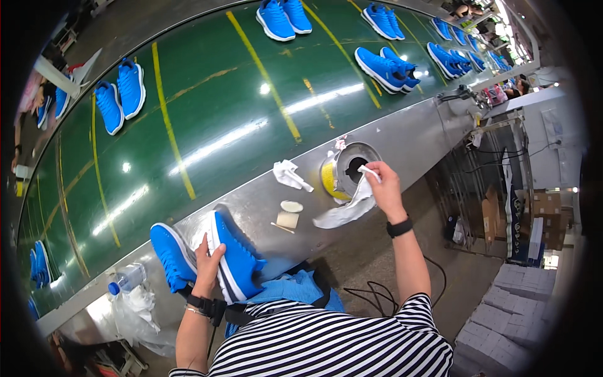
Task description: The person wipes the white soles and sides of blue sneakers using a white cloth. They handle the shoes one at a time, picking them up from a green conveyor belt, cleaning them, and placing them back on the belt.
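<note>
My left hand [208,264] is closed around the white sole of a blue sneaker [236,248], which is tilted on its side near my body. Beside it, on the left, a second blue sneaker [169,254] rests on the metal ledge [257,217]. My right hand [385,188] pinches one end of a white cloth [349,211], whose loose end hangs toward the ledge. This hand is just right of the dark opening of a round metal container [339,168] with a yellow side. Another crumpled white cloth [289,174] lies left of the container.
An oval pale pad [291,206], a beige block [287,219] and a cotton swab [282,227] lie on the ledge. Beyond runs a green conveyor belt [213,113] carrying several pairs of blue sneakers [380,68]. A plastic bottle [129,278] lies at left; stacked white boxes [502,314] stand at right.
</note>
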Action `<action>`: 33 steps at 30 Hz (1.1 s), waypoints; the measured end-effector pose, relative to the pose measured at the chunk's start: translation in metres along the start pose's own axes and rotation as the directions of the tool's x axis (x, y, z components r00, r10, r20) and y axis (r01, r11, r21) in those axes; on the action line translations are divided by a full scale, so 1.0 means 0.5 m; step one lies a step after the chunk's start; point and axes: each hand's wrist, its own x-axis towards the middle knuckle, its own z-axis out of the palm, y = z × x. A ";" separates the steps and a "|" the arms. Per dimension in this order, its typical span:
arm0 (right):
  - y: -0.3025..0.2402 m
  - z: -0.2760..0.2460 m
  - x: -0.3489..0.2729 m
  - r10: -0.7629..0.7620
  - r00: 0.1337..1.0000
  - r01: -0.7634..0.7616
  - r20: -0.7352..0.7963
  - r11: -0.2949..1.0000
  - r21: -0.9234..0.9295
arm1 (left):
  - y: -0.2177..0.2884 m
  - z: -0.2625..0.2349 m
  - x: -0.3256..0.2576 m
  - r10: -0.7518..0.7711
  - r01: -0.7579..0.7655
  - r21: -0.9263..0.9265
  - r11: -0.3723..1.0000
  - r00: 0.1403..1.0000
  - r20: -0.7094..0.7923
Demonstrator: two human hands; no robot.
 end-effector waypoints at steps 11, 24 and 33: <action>0.029 0.050 0.025 0.054 0.998 -0.027 0.037 0.859 -0.512 | 0.019 -0.003 -0.001 -0.025 0.024 0.037 0.999 0.999 0.027; 0.037 0.024 0.000 -0.241 0.959 0.195 -0.151 0.943 -0.272 | 0.066 -0.009 -0.044 -0.193 0.272 -0.291 0.917 0.943 0.271; -0.153 0.151 -0.120 -0.162 0.947 0.074 0.277 0.950 0.302 | 0.045 -0.002 -0.071 -0.246 0.379 -0.262 0.887 0.871 0.426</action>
